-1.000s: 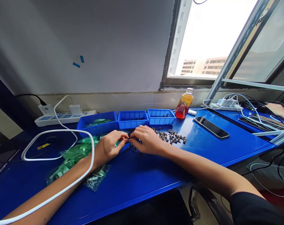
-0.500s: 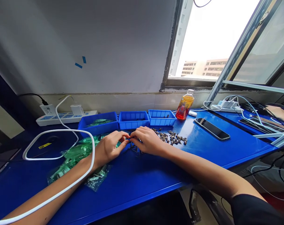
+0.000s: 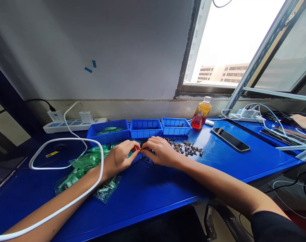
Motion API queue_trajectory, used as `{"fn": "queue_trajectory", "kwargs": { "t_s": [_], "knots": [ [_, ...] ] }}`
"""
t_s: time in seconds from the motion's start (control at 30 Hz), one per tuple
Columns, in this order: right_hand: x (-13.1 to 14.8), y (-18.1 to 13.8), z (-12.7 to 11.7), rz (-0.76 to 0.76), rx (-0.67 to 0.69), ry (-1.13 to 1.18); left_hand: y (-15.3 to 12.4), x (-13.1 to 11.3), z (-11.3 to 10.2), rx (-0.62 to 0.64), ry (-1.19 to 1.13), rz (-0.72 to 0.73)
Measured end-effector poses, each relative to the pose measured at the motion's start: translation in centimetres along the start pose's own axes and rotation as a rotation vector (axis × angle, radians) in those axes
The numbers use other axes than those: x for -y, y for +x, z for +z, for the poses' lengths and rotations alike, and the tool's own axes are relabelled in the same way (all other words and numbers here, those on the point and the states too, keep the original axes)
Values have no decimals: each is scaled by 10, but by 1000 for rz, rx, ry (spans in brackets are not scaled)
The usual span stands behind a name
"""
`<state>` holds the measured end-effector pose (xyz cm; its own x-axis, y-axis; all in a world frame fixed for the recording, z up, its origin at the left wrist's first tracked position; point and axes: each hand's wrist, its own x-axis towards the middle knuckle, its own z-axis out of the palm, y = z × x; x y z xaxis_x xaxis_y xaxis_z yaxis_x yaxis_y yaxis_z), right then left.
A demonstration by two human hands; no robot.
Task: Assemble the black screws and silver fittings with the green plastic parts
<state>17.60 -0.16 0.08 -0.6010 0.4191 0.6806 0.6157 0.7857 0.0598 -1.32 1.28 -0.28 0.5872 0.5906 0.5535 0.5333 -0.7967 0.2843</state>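
My left hand point(image 3: 121, 157) and my right hand point(image 3: 160, 151) meet at the middle of the blue table point(image 3: 155, 191), fingertips pinched together on a small dark part point(image 3: 142, 151) too small to name. A few dark parts lie under my right fingers. A scatter of small dark metal parts point(image 3: 187, 148) lies just right of my right hand. Green plastic bags point(image 3: 83, 166) lie under and left of my left wrist. A white cable point(image 3: 67, 201) runs over my left forearm.
Three blue bins point(image 3: 144, 128) stand in a row behind my hands. An orange drink bottle point(image 3: 200, 113) and a phone point(image 3: 230, 139) are to the right. A white power strip point(image 3: 72, 124) lies at the back left. Another person's hand point(image 3: 303, 121) shows at the far right among cables.
My hands stay pinched together at the same spot; the fingers shift only slightly. The view has drifted a little to the left.
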Motion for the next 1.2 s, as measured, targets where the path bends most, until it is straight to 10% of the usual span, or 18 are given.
{"fn": "queue_trajectory", "kwargs": {
  "t_s": [1.2],
  "knots": [
    [1, -1, -1, 80, -28, 26, 1, 2, 1, -23, 20, 72]
  ]
}}
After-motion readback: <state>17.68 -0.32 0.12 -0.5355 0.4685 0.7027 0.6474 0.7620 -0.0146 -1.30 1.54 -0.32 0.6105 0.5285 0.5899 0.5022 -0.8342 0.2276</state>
